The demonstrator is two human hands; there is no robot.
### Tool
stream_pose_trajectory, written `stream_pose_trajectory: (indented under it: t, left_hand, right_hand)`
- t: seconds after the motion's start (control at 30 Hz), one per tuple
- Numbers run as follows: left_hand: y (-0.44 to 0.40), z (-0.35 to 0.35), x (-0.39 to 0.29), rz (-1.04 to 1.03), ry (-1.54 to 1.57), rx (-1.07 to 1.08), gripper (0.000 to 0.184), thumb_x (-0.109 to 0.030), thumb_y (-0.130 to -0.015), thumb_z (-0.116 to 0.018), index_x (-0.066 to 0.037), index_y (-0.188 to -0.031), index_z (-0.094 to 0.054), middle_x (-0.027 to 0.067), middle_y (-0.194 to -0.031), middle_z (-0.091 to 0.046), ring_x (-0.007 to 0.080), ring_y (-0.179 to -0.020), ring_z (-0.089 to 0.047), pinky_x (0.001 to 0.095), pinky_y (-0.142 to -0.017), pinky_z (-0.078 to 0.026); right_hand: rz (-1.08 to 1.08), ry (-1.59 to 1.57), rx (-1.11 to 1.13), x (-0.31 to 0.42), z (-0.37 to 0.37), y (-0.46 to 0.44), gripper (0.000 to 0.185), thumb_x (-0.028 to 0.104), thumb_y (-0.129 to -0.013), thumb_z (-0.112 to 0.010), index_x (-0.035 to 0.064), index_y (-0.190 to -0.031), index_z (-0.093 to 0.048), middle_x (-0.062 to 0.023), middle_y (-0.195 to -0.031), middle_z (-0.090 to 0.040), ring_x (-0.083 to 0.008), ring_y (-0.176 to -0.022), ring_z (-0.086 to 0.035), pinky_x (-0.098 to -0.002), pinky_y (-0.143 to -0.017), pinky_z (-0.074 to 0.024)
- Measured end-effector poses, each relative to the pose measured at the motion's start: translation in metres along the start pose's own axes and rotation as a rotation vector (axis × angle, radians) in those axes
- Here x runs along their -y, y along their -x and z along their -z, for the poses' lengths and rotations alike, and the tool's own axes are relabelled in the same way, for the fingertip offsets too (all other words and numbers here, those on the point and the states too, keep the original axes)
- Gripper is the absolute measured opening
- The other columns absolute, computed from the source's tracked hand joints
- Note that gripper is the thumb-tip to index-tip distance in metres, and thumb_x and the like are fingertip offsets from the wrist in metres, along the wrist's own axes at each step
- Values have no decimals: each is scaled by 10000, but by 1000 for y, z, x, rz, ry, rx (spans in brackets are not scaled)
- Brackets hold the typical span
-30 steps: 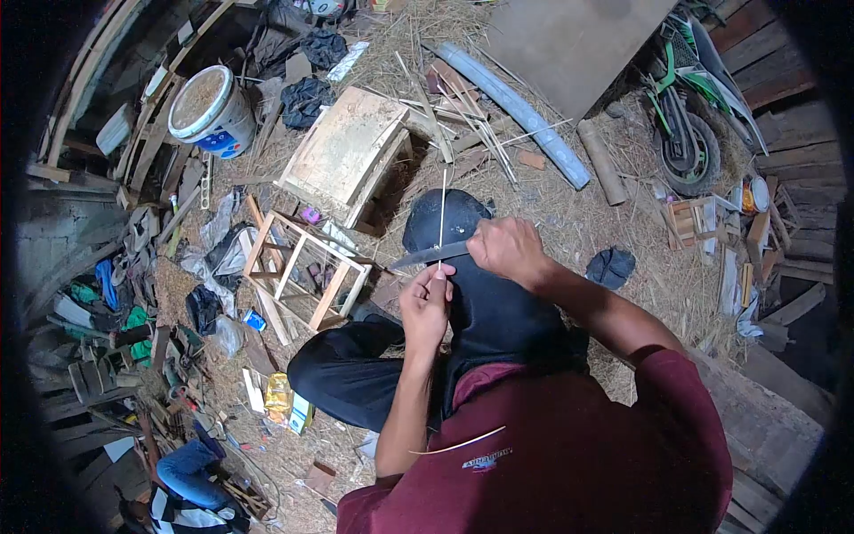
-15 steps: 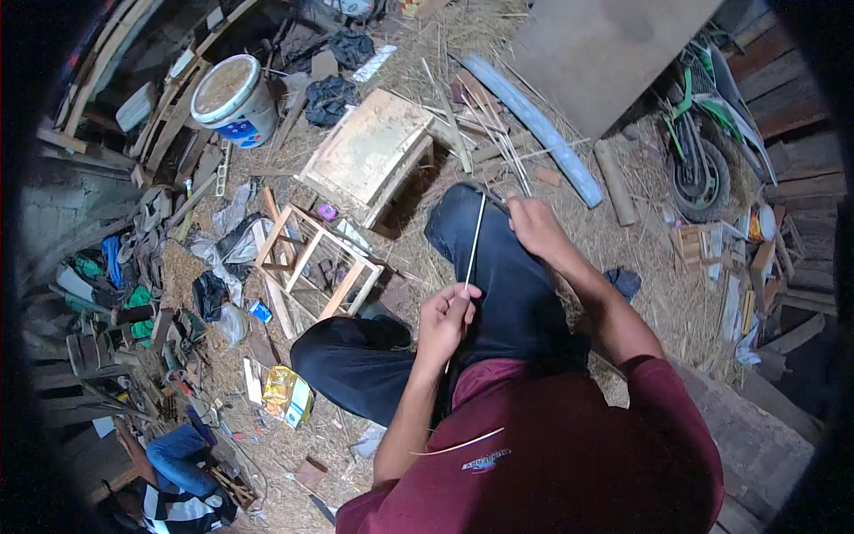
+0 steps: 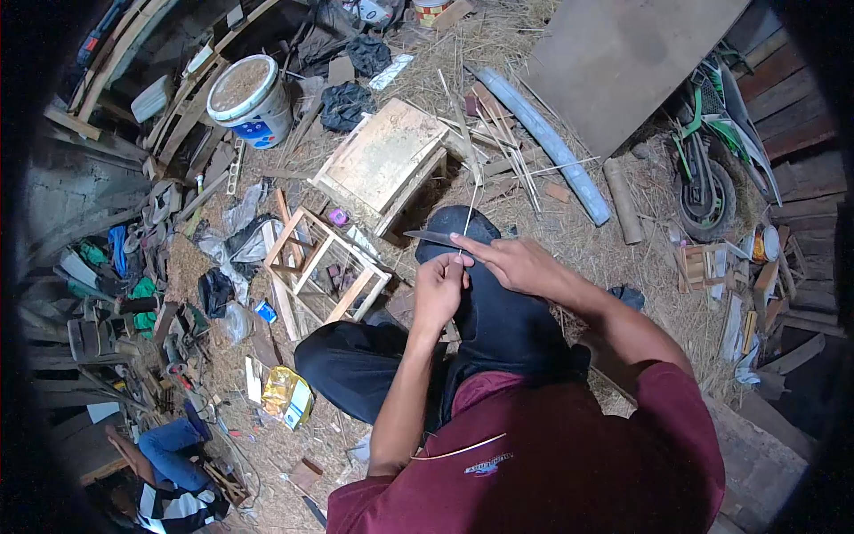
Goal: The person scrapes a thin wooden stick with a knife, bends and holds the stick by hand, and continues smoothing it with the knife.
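Note:
Over my raised knee, my left hand pinches a thin pale stick whose far end points away from me. My right hand is closed on a knife, its index finger stretched along the back of the blade. The blade lies across the stick just beyond my left fingertips and points left. The knife's handle is hidden in my right hand. A second thin strip rests across the front of my maroon shirt.
Ahead stand a wooden box and a small wooden frame. A bucket is at upper left, a grey pipe and a motorcycle at right. Another person sits at lower left.
The knife has come back from the stick's far end to near my left fingertips. My left hand has risen slightly, and the view has shifted a little.

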State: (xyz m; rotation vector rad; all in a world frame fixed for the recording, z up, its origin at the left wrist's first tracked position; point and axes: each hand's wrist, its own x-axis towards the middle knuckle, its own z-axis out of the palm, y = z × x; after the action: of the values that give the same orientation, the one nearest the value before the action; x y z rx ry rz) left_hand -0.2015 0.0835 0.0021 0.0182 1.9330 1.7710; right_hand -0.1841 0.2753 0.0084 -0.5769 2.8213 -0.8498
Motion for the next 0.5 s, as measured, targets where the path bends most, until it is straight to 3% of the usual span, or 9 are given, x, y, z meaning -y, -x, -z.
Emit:
stream_pose_trajectory:
  t: [0.17, 0.37, 0.5]
  left_hand:
    - [7, -5, 20, -72, 23, -58, 250, -167, -991, -491, 7, -950, -666, -27, -626, -526, 40, -540, -434, 224, -484, -312]
    - [42, -6, 17, 44, 81, -57, 217, -177, -1008, -495, -16, -982, -638, -52, -619, -466, 23, -482, -373, 207, -430, -268]
    - [58, -6, 14, 55, 124, -63, 211, -171, -1006, -499, -11, -982, -634, -54, -613, -462, 17, -485, -369, 206, -434, -263]
  right_hand:
    - [-31, 51, 37, 6, 4, 0, 668, 161, -902, -539, 371, -1490, -302, -172, -706, -596, -382, -607, -615, -486, -568, -511]
    - [-77, 75, -16, 12, 3, 9, 659, 146, -917, -521, 389, -1488, -298, -194, -731, -584, -392, -625, -627, -498, -571, -519]
    - [-117, 116, -19, 13, -1, 10, 642, 132, -910, -539, 374, -1472, -345, -158, -721, -557, -369, -613, -607, -483, -555, -510]
